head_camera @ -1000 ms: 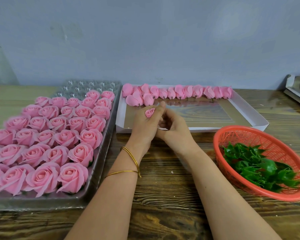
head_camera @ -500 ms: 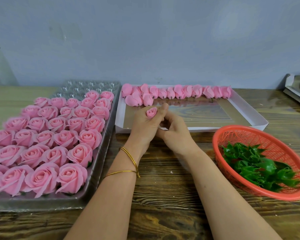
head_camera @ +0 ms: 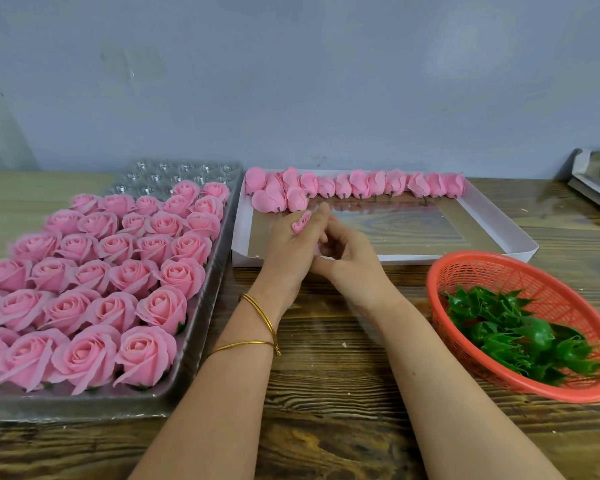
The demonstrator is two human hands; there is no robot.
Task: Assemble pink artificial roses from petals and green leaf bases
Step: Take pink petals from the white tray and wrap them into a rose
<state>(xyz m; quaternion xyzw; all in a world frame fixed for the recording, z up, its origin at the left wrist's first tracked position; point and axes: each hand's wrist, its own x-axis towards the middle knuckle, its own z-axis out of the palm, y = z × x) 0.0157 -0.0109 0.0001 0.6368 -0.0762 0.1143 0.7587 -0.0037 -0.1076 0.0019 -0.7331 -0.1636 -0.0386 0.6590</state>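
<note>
Plainly the bench [head_camera: 326, 393] is laid out as a work line around the person. The tray [head_camera: 204, 306], largest of the lot, sits at 9 o'clock and holds finished roses [head_camera: 146, 355] in tight rows. Its empty clear cups at the far end, toward 11 o'clock, are likely kept for the ones to come.

At 12 o'clock lies a shallow white box [head_camera: 430, 258] with a row of loose petal buds [head_camera: 357, 183] on short stems along its far wall. They are probably set there so each can be plucked without disturbing the rest. The red basket [head_camera: 534, 289] at 3 o'clock keeps the green leaf bases [head_camera: 520, 337] beside the right arm, within easy reach.

Both hands meet at centre, just in front of the box. The left grip [head_camera: 288, 247] is clenched round a small bud [head_camera: 301, 222], whose tip pokes up between the fingers. The right grip [head_camera: 350, 261] curls in against it, with a sliver of pink between. Whether it holds a petal cannot be told. By the look of it, the bud is being shaped before it gets a base.

Thin gold bangles [head_camera: 260, 317] circle the left wrist. No brand, label or writing shows anywhere.
</note>
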